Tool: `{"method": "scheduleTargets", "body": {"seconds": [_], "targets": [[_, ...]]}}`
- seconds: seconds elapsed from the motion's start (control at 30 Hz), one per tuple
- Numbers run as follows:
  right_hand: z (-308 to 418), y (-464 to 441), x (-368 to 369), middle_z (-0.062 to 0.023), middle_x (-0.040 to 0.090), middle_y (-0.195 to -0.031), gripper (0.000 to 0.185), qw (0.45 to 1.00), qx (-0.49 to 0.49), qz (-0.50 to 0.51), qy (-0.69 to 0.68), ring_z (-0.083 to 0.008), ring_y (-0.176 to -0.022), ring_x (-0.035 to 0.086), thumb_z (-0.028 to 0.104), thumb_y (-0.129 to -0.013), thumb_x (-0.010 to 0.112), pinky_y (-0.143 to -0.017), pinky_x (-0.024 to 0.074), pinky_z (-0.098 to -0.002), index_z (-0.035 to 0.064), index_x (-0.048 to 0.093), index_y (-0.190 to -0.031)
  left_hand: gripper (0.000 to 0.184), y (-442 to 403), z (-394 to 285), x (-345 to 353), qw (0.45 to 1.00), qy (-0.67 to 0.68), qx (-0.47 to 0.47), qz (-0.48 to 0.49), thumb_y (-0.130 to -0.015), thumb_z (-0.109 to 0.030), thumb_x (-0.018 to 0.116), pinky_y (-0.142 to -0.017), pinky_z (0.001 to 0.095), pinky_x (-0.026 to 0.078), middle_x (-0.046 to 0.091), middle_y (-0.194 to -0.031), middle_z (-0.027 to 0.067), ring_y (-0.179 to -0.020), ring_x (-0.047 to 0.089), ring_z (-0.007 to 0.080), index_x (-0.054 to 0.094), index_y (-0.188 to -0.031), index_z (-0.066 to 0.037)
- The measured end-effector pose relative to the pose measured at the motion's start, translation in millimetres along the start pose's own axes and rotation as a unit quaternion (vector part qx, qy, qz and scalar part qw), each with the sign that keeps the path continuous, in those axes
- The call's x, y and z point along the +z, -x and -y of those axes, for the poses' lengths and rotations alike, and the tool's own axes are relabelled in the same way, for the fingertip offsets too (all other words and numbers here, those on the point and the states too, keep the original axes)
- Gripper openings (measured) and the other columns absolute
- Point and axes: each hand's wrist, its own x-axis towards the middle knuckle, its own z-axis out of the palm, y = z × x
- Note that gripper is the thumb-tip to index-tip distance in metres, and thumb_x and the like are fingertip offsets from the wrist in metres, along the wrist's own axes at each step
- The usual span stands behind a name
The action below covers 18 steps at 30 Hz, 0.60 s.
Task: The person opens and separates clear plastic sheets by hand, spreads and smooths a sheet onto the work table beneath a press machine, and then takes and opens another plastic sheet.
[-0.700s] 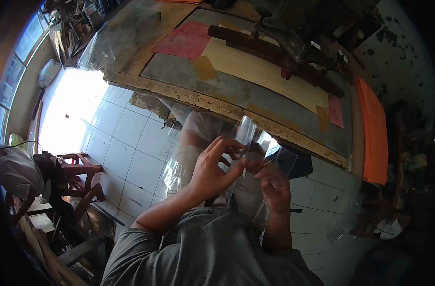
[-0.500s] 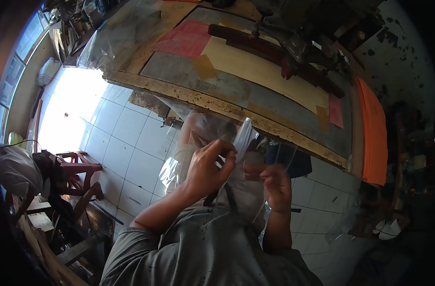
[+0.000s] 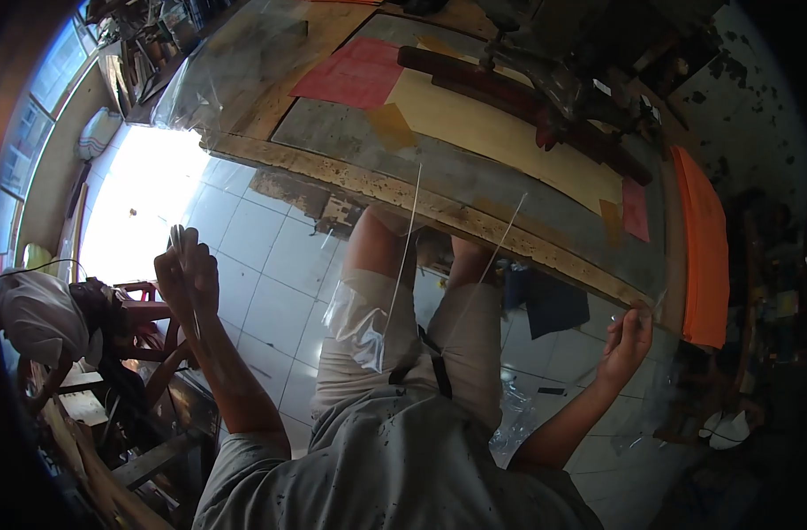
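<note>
A clear plastic sheet [image 3: 361,329] stretches across my lap and the front of the table, between my two hands. It shows mainly by its glare, creases and two thin bright lines. My left hand [image 3: 188,272] is raised far out to the left, fingers closed on a gathered edge of the sheet. Close to the table's right front corner, my right hand [image 3: 626,343] has its fingers pinched on the opposite side of the sheet. How much plastic lies between those fingertips cannot be made out.
The worktable [image 3: 333,166] has a worn wooden front edge. On it lie a cream sheet [image 3: 500,128], a pink sheet [image 3: 350,72] and a dark red bar [image 3: 465,81] on a metal mechanism. Orange sheets [image 3: 704,252] hang at the right. A red stool [image 3: 143,309] stands left.
My hands were together in front of me at the bunched plastic. They have moved wide apart, left hand to the left, right hand to the right, spreading the sheet.
</note>
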Motion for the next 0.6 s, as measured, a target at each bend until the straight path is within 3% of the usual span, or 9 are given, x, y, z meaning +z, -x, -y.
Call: {"method": "scheduleTargets", "body": {"seconds": [0.27, 0.33, 0.53, 0.6], "targets": [[-4.9, -3.2, -6.6, 0.0026, 0.057, -0.07, 0.038, 1.0, -0.001, 0.009, 0.011, 0.0, -0.052, 0.045, 0.033, -0.104, 0.069, -0.041, 0.0235, -0.0186, 0.0009, 0.065, -0.124, 0.013, 6.3, 7.8, -32.3, 0.981, -0.155, 0.017, -0.111, -0.106, -0.016, 0.048, -0.052, 0.0213, 0.042, 0.046, -0.089, 0.0062, -0.063, 0.043, 0.0117, 0.049, -0.108, -0.003], [-4.6, -3.3, -6.8, 0.0025, 0.057, -0.069, 0.038, 1.0, -0.002, 0.009, 0.013, 0.0, -0.051, 0.043, 0.033, -0.104, 0.069, -0.041, 0.0233, -0.0187, 0.0009, 0.065, -0.124, 0.015, -2.7, 14.6, -7.9, 0.994, -0.076, 0.006, -0.077, -0.106, -0.015, 0.049, -0.051, 0.0201, 0.043, 0.048, -0.09, 0.0072, -0.062, 0.045, 0.0113, 0.05, -0.111, -0.001], [-6.3, 1.7, -6.6, 0.002, 0.056, -0.069, 0.035, 1.0, -0.001, 0.019, 0.011, -0.0003, -0.051, 0.041, 0.031, -0.105, 0.066, -0.043, 0.0233, -0.0193, 0.0008, 0.064, -0.123, 0.021, -12.1, 18.9, -2.6, 0.997, -0.073, 0.017, -0.007, -0.106, -0.018, 0.05, -0.051, 0.0201, 0.046, 0.05, -0.092, 0.0078, -0.062, 0.046, 0.0129, 0.051, -0.114, 0.002], [-5.0, 3.0, -5.6, 0.0025, 0.054, -0.07, 0.033, 1.0, 0.007, 0.028, 0.006, -0.0008, -0.055, 0.042, 0.029, -0.107, 0.064, -0.044, 0.0228, -0.0199, -0.0005, 0.064, -0.123, 0.018, -5.1, 18.2, -29.6, 0.99, -0.131, 0.027, -0.053, -0.107, -0.015, 0.051, -0.054, 0.0199, 0.049, 0.054, -0.097, 0.0097, -0.065, 0.051, 0.0125, 0.051, -0.115, 0.001]]}}
